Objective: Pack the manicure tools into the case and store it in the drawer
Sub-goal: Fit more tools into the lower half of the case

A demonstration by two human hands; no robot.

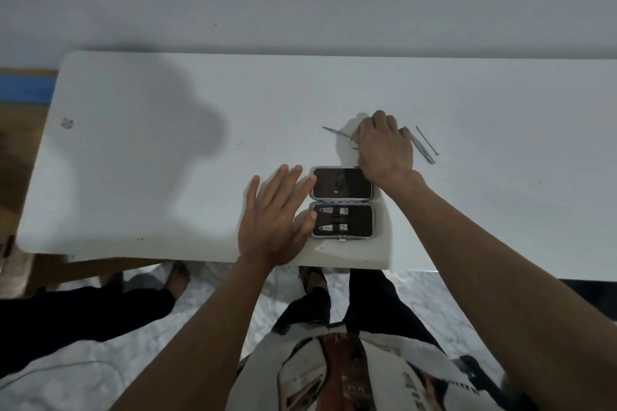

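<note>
Both my forearms are bare, no sleeves, watch or rings that I can see. Below the table [200,243] edge I've got a white printed tee [367,374], dark trousers [377,304] and strappy sandals [312,280].

The right hand [384,147] hides its fingers and the scissors' [337,132] handles.

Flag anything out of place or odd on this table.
Three tools still lie loose beyond the open case: scissors under the right hand, plus tweezers and a thin pick beside it. A small scuff marks the table.
</note>
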